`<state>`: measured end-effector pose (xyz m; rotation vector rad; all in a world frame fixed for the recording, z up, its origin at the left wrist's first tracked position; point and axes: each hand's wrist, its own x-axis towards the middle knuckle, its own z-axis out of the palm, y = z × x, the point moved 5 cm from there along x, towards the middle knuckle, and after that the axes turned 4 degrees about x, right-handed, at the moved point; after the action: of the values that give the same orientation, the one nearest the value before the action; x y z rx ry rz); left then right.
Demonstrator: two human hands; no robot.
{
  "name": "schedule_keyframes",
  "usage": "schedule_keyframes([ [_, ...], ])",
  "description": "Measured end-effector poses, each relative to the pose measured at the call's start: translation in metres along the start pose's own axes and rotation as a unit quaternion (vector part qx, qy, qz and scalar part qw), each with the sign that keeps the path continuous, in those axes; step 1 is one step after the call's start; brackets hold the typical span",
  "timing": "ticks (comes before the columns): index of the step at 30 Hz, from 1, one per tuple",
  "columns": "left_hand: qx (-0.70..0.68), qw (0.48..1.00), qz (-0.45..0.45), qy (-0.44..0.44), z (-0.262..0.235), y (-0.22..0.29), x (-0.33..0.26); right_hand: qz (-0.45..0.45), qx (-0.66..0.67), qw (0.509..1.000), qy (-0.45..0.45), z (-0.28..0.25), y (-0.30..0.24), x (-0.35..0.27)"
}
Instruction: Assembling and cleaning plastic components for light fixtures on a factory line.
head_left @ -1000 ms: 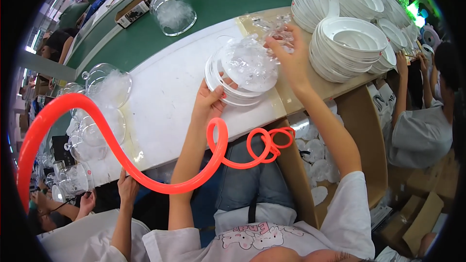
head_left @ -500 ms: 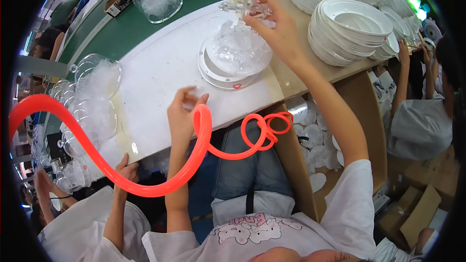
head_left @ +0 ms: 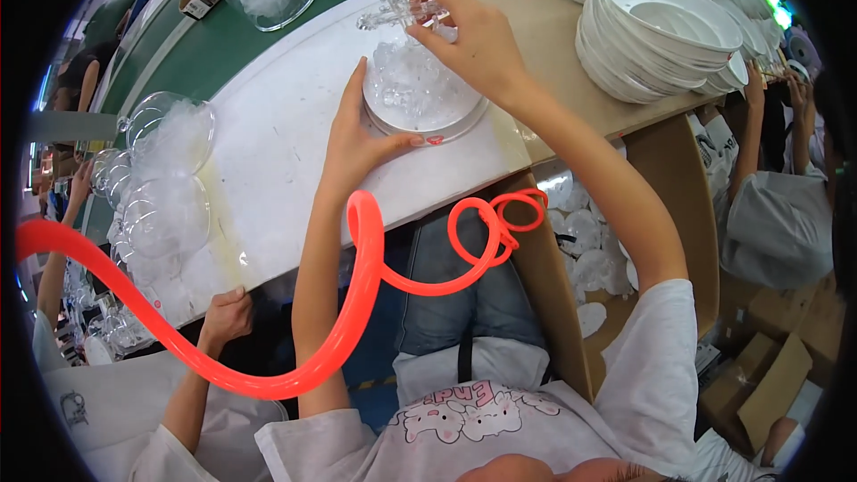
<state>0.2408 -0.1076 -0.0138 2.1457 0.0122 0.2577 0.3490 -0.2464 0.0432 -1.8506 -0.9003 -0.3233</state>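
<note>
One clear cross-shaped piece (head_left: 399,7), long axis left-right.

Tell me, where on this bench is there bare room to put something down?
Bare white bench top lies between the round clear base under both hands and the clear domes on the left. The right end is crowded with stacked white bowls.

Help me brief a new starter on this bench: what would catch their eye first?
Probably the bright orange coiled hose looping across the lower left, in front of the person's arms. Next, the left hand steadying a round white base piled with clear plastic pieces at centre, while the right hand holds a clear part above it. Stacked white bowls fill the upper right.
</note>
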Motion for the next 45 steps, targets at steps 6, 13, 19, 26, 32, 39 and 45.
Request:
schedule_keyframes([
  [6,0.0,1.0,0.007,0.0,0.0,-0.003,-0.001,-0.012,-0.022,0.999,-0.028,0.0,0.002,0.0],
  [13,0.032,0.999,0.041,-0.006,0.001,-0.002,0.001,0.011,-0.02,0.998,-0.054,-0.001,0.004,-0.006],
  [19,0.008,1.0,0.022,-0.005,-0.002,-0.006,-0.003,0.139,0.061,0.981,-0.121,-0.028,0.007,-0.037],
  [26,0.042,0.999,0.019,0.022,-0.011,-0.005,-0.006,0.087,0.036,0.983,-0.157,-0.019,0.02,-0.073],
  [32,0.153,0.983,-0.096,0.044,-0.077,-0.055,-0.071,0.012,0.061,0.972,-0.229,0.041,-0.022,-0.073],
  [39,0.012,0.978,-0.138,0.155,-0.162,-0.08,-0.16,0.045,0.103,0.953,-0.28,-0.005,-0.052,-0.108],
  [45,0.303,0.909,-0.041,0.284,-0.146,-0.039,-0.194,0.325,0.173,0.924,0.103,-0.158,-0.01,-0.239],
])
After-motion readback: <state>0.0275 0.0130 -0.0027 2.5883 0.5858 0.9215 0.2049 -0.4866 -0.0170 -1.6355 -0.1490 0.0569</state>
